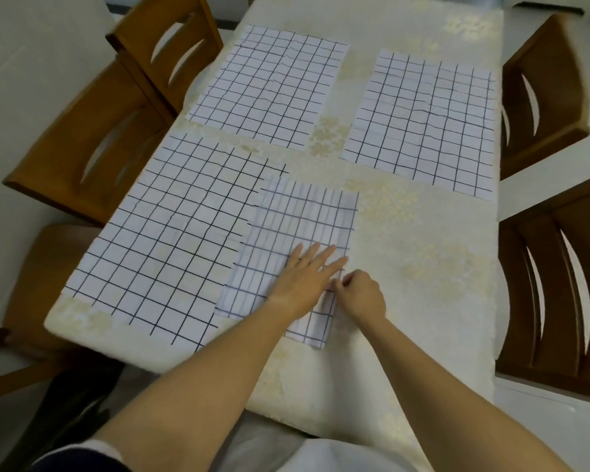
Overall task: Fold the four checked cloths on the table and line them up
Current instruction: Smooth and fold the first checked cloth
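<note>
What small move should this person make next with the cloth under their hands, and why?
Probably draw the pinched edge square with the layer beneath, then smooth the fold flat. The left hand lies flat on the half-folded cloth, pinning it, while the right hand pinches its right edge. That cloth overlaps the near-left cloth, which lies unfolded, as do the far-left cloth and far-right cloth.

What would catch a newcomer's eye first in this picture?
Two hands work on a folded checked cloth toward the near edge of the table: the left hand presses it flat, and the right hand pinches its right edge. The near-left cloth, far-left cloth and far-right cloth lie spread flat.
</note>
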The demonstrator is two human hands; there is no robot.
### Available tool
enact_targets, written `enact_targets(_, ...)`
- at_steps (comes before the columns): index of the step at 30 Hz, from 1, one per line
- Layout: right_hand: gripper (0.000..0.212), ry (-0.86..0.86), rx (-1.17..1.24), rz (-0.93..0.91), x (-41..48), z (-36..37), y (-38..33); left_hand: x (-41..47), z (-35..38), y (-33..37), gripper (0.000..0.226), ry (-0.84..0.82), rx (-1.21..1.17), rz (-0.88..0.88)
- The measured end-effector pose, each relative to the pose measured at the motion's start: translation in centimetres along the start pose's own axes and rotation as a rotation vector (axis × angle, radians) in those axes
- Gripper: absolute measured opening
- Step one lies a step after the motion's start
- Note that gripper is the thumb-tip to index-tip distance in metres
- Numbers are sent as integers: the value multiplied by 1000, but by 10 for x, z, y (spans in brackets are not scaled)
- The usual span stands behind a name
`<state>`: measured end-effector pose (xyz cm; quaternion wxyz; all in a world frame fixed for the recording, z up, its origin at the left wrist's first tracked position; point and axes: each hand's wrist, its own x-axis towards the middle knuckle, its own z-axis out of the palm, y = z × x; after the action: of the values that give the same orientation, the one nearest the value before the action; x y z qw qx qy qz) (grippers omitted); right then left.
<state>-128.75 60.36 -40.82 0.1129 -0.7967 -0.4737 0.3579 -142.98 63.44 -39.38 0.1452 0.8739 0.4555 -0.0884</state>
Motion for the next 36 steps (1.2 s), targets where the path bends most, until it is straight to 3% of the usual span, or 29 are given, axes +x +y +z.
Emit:
enact_targets(3,31,-55,23,-19,1,-9,0,17,-18,7,90,-55,138,126)
enact_targets(10,21,-162,104,-78,4,-43,23,61,-52,11,49,-151,567,442)
enact_targets(14,14,-237,22,-162,10,-68,43,82,-62,15,33,-126,602,511)
enact_targets(19,24,-351,-425,-276,31,-100,55,94,-76,22,9,-266,355,450)
enact_targets(22,27,-398,-532,-273,44,-119,52,95,-84,15,19,-366,54,314)
enact_targets(25,11,-315,-465,-294,56,-133,44,94,-85,0,29,-395,-284,175)
enact_targets(26,21,-266,-425,-286,60,-135,42,94,-84,-6,29,-392,-347,133)
enact_targets(28,30,-217,-365,-272,65,-136,42,93,-79,-18,27,-375,-398,68)
enact_targets(36,29,-283,-363,-205,86,-144,51,85,-69,-64,16,-278,-491,-129)
